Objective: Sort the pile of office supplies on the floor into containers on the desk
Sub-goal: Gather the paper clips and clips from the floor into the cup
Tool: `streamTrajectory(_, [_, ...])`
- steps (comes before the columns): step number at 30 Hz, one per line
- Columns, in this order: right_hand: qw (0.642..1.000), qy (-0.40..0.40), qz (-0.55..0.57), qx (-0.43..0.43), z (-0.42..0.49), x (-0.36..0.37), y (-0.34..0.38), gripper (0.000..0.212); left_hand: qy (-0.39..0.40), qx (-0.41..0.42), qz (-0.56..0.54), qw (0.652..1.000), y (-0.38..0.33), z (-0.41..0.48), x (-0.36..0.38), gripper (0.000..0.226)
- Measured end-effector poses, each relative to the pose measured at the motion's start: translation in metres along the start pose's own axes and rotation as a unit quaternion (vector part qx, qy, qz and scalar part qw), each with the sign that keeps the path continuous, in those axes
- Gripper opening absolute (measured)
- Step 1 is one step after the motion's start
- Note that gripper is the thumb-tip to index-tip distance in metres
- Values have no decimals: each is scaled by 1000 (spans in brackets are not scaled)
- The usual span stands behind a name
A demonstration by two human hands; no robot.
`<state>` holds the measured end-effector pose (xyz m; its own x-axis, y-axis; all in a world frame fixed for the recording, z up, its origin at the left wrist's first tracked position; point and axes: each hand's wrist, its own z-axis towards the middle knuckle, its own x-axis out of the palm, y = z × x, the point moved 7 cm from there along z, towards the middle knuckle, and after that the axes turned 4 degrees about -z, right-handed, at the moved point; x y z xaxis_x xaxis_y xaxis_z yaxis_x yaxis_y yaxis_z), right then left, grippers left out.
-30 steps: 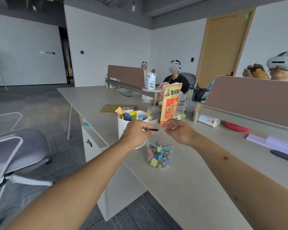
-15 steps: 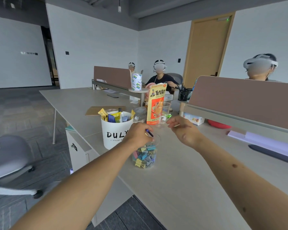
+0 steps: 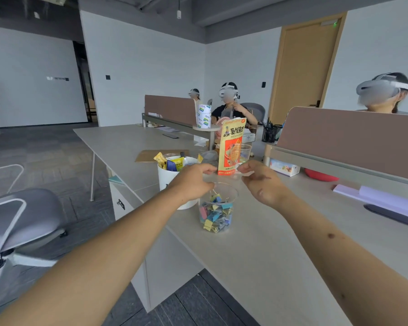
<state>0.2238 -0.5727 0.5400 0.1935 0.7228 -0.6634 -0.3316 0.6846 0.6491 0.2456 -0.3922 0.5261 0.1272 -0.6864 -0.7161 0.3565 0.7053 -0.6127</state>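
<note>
Two grips curled above clip cup (image 3: 234, 198).
Unclear what left grip (image 3: 193, 182) and right grip (image 3: 262, 182) pinch. Flimsy, light cup; hold sides.

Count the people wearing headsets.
3 people: one behind the near divider at right, one in a black shirt past the snack bag, one by the far divider. Dividers may hide others.
</note>
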Motion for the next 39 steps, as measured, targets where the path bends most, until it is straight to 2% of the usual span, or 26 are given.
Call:
streamTrajectory(6, [976,-62,-166,-124,-11,43,63,24,-94,7,169,981,18,-66,-78,34])
streamTrajectory(9, [965,-86,-193,-157,-25,77,98,28,-132,3,232,964,44,-107,-110,31])
streamTrajectory(12, [962,-86,-175,-193,-39,124,126,31,-146,-24,243,959,89,-141,-129,29])
streamTrajectory(19, [970,24,-60,-236,-72,265,141,29,-123,-130,222,959,217,-217,-129,23])
streamTrajectory(23, [971,88,-67,-212,-94,358,117,31,-80,-212,220,949,301,-267,-106,22])
streamTrajectory(28, [966,170,-82,-178,-125,477,69,32,-36,-310,150,938,421,-331,-61,19])
streamTrajectory(34, [946,264,-89,-166,-172,609,10,31,10,-411,118,904,543,-422,10,45])
streamTrajectory(39, [924,336,-88,-157,-227,697,-38,30,22,-482,82,872,621,-514,74,47])
